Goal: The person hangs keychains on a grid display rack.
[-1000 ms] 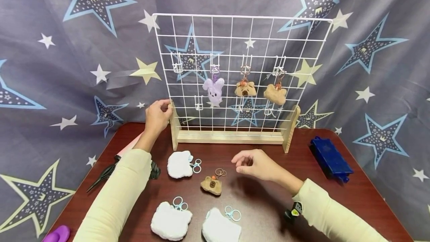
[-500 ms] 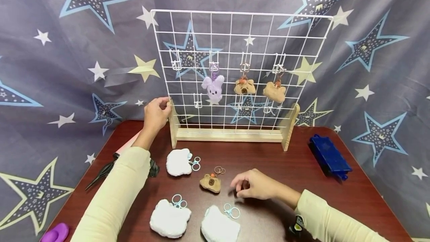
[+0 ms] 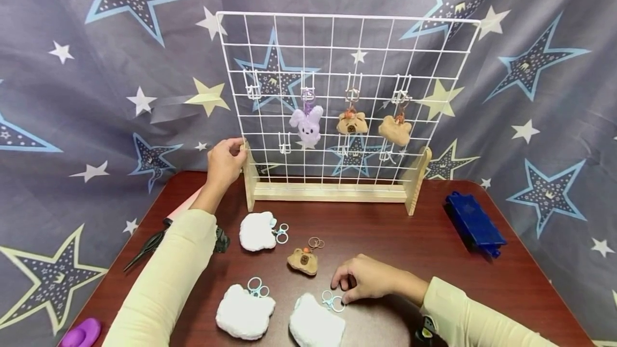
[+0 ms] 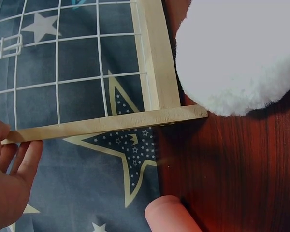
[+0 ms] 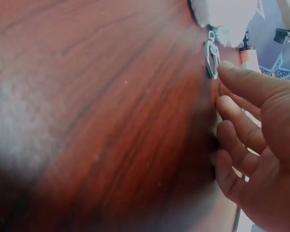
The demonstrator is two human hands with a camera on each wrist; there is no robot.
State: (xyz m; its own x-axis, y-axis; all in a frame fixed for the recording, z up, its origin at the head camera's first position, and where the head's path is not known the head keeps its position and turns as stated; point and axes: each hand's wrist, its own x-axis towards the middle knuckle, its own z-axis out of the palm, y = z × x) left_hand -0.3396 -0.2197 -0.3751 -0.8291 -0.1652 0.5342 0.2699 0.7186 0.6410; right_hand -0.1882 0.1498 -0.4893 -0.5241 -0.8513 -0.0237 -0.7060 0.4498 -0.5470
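Observation:
My left hand [image 3: 225,164] pinches the top of the wooden side post [image 3: 249,181] of a white wire grid rack [image 3: 332,47]; the left wrist view shows fingers and thumb on either side of that post. My right hand [image 3: 373,278] is low over the table, fingers loosely bent, its thumb tip close beside the light-blue rings [image 3: 333,300] of a white plush keychain [image 3: 315,323]. Whether the thumb touches the rings [image 5: 212,60] I cannot tell. A brown bear plush keychain [image 3: 303,261] lies just left of my right hand. Two more white plush keychains lie further left.
On the rack's hooks hang a purple bunny keychain [image 3: 307,126] and two brown plush keychains. Other hooks [image 3: 253,90] hang bare. A blue plastic box [image 3: 474,224] lies at the right, a pink-and-black tool [image 3: 154,242] at the left and a purple object [image 3: 82,332] at the front left.
My right hand has come down and toward me, from beside the brown bear keychain to the rings of the white plush keychain. The left hand has stayed on the post.

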